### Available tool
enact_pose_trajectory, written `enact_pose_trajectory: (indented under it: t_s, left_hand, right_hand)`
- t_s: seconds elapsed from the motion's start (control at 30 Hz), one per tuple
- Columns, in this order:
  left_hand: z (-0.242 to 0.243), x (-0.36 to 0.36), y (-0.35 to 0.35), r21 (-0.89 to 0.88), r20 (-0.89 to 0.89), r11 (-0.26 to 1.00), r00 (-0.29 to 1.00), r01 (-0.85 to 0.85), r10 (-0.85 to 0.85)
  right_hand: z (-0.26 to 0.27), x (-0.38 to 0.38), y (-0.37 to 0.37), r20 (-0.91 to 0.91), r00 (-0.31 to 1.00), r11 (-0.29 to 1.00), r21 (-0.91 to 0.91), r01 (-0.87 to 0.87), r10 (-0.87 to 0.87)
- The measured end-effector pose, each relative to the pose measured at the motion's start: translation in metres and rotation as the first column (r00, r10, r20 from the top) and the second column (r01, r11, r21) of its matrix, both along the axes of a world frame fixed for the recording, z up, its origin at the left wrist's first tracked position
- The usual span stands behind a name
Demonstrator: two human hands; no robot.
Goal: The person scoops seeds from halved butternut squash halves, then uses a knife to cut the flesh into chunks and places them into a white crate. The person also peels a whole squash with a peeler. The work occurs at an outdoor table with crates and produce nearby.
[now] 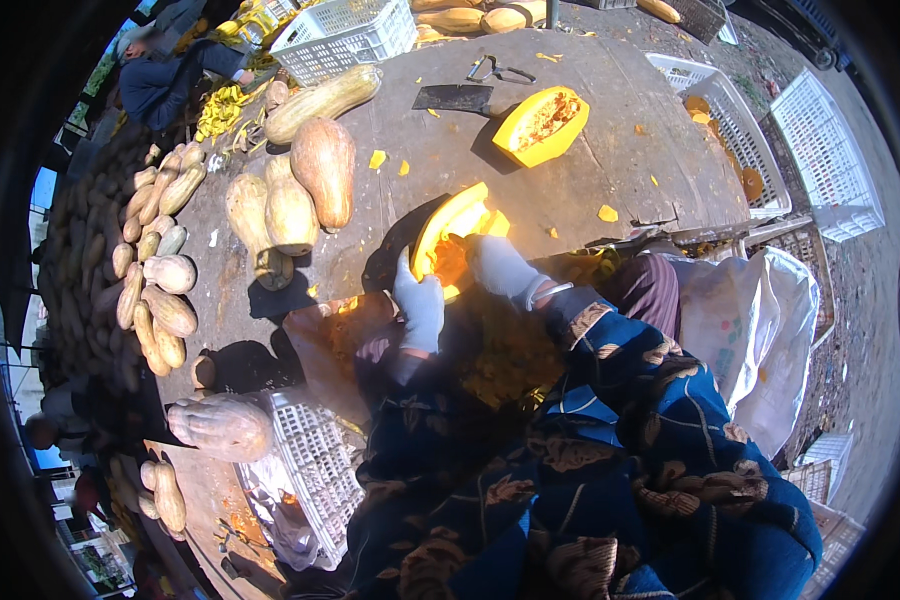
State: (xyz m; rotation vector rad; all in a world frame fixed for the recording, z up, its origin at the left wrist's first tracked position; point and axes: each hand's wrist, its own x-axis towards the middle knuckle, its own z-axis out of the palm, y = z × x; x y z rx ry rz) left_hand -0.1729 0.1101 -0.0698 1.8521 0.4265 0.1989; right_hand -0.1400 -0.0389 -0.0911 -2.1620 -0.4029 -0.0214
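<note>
My left hand (421, 306), in a white knit glove, grips the near rim of a peeled yellow squash half (424, 244). The half is tilted at the table's edge, its orange hollow towards my right side. My right hand (501, 268), gloved too, reaches into that hollow; its fingertips are hidden, so I cannot tell what they hold. Beyond lies another peeled squash half (546, 127), cut face up, showing stringy pulp and seeds. It rests near the handle of a broad-bladed cleaver (454, 98). A Y-shaped peeler (499, 71) lies behind the cleaver.
Several whole squashes (322, 174) stand left on the wooden table (405, 161), with a larger pile (169, 274) further left. A white plastic crate (735, 124) at right holds orange pieces. A white sack (750, 322) is beside my right arm. Another person (165, 82) sits at the upper left.
</note>
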Motion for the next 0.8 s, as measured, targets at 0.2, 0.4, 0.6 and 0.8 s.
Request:
enact_pose_trajectory:
  t_s: [0.2, 0.4, 0.6, 0.8]
  left_hand:
    - [0.007, -0.003, -0.003, -0.065, -0.003, 0.998, 1.000, 0.002, -0.002]
    - [0.001, -0.002, -0.001, -0.021, 0.007, 1.000, 1.000, 0.007, -0.007]
    - [-0.009, -0.001, 0.000, 0.010, 0.025, 1.000, 0.999, 0.022, -0.022]
    - [-0.009, 0.001, -0.004, -0.088, 0.053, 0.996, 0.999, -0.005, 0.010]
  right_hand:
    - [-0.011, 0.054, -0.049, -0.130, 0.983, 0.870, -0.491, 0.047, -0.126]
    - [0.008, 0.063, -0.038, -0.162, 0.987, 0.741, -0.665, -0.094, -0.020]
    - [-0.005, 0.051, -0.019, 0.054, 0.985, 0.655, -0.753, -0.067, 0.162]
    - [-0.004, 0.024, 0.007, 0.218, 0.969, 0.829, -0.517, 0.214, -0.114]
